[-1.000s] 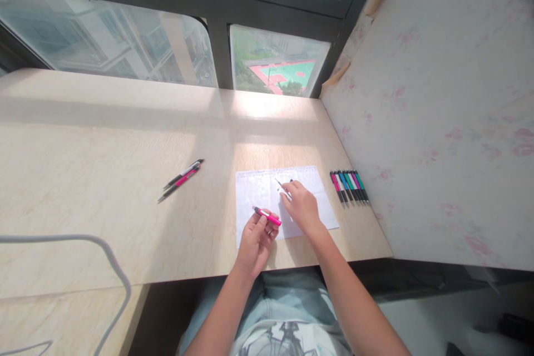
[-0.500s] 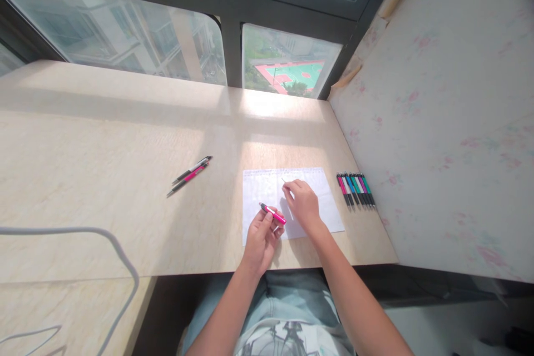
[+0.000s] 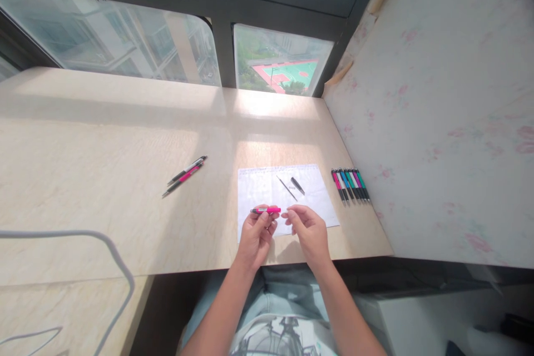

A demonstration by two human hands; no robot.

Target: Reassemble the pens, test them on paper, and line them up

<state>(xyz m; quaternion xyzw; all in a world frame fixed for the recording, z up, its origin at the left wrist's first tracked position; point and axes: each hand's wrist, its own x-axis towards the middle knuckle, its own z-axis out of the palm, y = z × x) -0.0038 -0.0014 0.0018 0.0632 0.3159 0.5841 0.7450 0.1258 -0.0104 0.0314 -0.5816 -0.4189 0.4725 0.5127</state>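
My left hand [image 3: 257, 238] is closed around a pink pen barrel [image 3: 271, 210], which lies almost level with its dark clip end to the left. Close to the barrel's right end, the fingers of my right hand [image 3: 309, 232] are pinched together; whatever they hold, if anything, is too small to make out. Beyond my hands a sheet of white paper [image 3: 254, 186] carries a thin ink refill [image 3: 287, 188], a black pen grip [image 3: 297, 185] and a tiny spring [image 3: 292, 187].
Two pens, one white and black [image 3: 187, 170], one pink and black [image 3: 183, 179], lie to the left. A row of several colourful pens [image 3: 350, 185] sits by the papered wall [image 3: 450, 122]. A grey cable [image 3: 120, 256] curves across the left front.
My right hand has come back from the middle of the paper to the barrel's end, and the refill now lies on the sheet. My left hand has turned the barrel nearly level.
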